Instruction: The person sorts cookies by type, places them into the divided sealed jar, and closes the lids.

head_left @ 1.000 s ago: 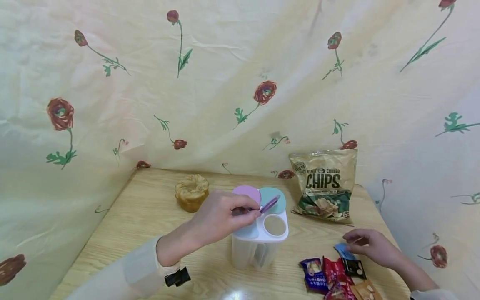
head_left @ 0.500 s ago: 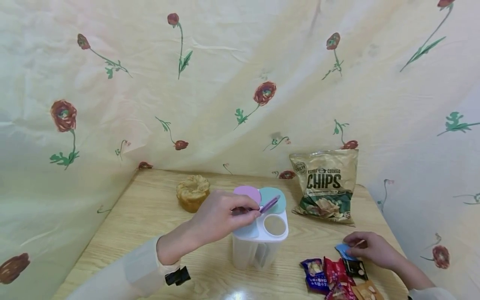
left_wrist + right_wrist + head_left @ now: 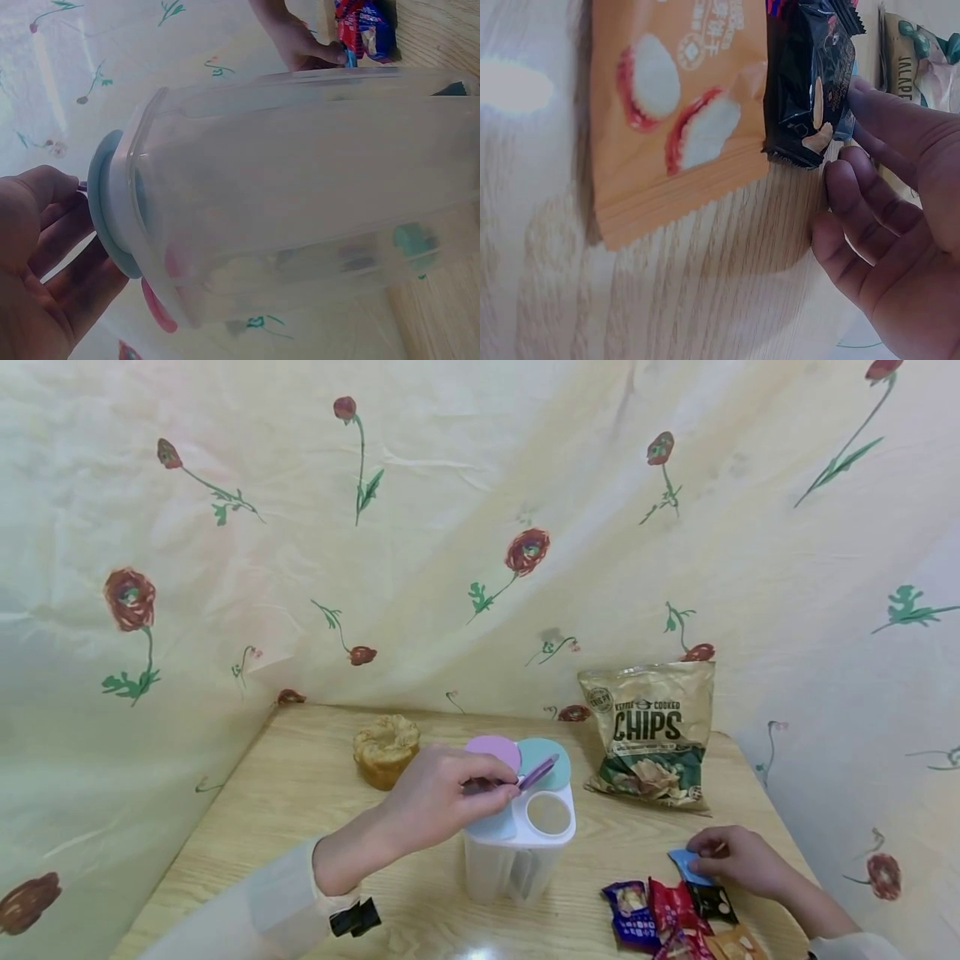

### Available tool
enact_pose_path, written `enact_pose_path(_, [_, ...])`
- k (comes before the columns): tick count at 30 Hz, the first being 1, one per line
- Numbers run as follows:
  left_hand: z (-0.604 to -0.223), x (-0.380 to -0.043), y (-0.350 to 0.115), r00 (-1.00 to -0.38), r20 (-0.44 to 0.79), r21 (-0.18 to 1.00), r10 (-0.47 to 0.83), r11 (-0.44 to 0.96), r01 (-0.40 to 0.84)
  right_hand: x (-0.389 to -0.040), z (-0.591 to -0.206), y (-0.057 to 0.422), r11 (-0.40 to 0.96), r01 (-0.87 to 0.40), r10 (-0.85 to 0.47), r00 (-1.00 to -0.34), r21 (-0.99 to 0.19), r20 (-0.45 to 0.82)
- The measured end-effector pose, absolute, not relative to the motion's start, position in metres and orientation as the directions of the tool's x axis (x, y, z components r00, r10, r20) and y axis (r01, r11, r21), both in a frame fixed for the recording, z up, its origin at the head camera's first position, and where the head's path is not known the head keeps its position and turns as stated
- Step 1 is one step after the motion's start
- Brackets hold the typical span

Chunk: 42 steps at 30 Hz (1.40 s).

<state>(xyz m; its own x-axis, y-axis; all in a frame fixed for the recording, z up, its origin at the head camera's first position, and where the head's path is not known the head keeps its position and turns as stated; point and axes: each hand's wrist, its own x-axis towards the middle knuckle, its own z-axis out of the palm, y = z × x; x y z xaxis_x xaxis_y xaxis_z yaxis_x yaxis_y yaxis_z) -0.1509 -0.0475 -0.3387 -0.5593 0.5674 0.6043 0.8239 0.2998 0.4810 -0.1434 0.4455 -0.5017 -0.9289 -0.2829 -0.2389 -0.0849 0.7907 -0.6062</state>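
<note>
In the head view my left hand pinches a small purple lid, seen nearly edge-on, above a clear plastic container. This container has a white top with pink, teal and pale blue round lids, and one uncovered round opening at its front right. At the right, my right hand pinches a small blue packet between thumb and fingers. Next to it lies a black packet, with an orange packet nearer in the right wrist view. Fingers partly hide the blue packet.
A purple-blue packet and red packets lie left of the black one. A chips bag stands at the back right. A ring-shaped bread sits at the back left. Flowered cloth hangs behind the table.
My right hand's fingers have closed in on the blue packet, which has barely shifted. The left hand and the purple lid hold their place over the container.
</note>
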Motion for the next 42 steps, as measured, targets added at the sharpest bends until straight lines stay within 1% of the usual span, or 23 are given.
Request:
enact_pose_path(6, [-0.339, -0.150, -0.048, -0.571, 0.593, 0.505, 0.568, 0.290, 0.813, -0.144, -0.503, 0.445, 0.804, -0.066, -0.269, -0.926, -0.591, -0.263])
enact_pose_path(12, [-0.339, -0.150, -0.048, -0.573, 0.591, 0.506, 0.568, 0.292, 0.811, -0.143, -0.501, 0.443, 0.804, -0.083, -0.274, -0.931, -0.589, -0.243])
enact_pose_path(16, [-0.339, -0.150, -0.048, -0.582, 0.583, 0.519, 0.566, 0.292, 0.804, -0.144, -0.501, 0.440, 0.827, -0.067, -0.241, -0.939, -0.559, -0.245])
enact_pose_path(19, [-0.339, -0.150, -0.048, -0.578, 0.588, 0.514, 0.565, 0.291, 0.807, -0.146, -0.501, 0.437, 0.844, -0.063, -0.220, -0.947, -0.533, -0.236])
enact_pose_path(29, [-0.339, -0.151, -0.047, -0.550, 0.614, 0.489, 0.566, 0.275, 0.828, -0.151, -0.502, 0.433, 0.853, 0.048, -0.119, -0.952, -0.520, -0.283])
enact_pose_path(35, [-0.338, -0.151, -0.048, -0.543, 0.615, 0.484, 0.571, 0.271, 0.832, -0.151, -0.501, 0.428, 0.848, 0.079, -0.090, -0.953, -0.525, -0.290])
enact_pose_path(39, [-0.337, -0.151, -0.048, -0.542, 0.608, 0.482, 0.581, 0.272, 0.833, -0.152, -0.499, 0.425, 0.855, 0.072, -0.088, -0.956, -0.514, -0.281])
enact_pose_path(42, [-0.336, -0.150, -0.048, -0.540, 0.604, 0.486, 0.586, 0.266, 0.833, -0.152, -0.497, 0.424, 0.852, 0.036, -0.121, -0.957, -0.522, -0.263])
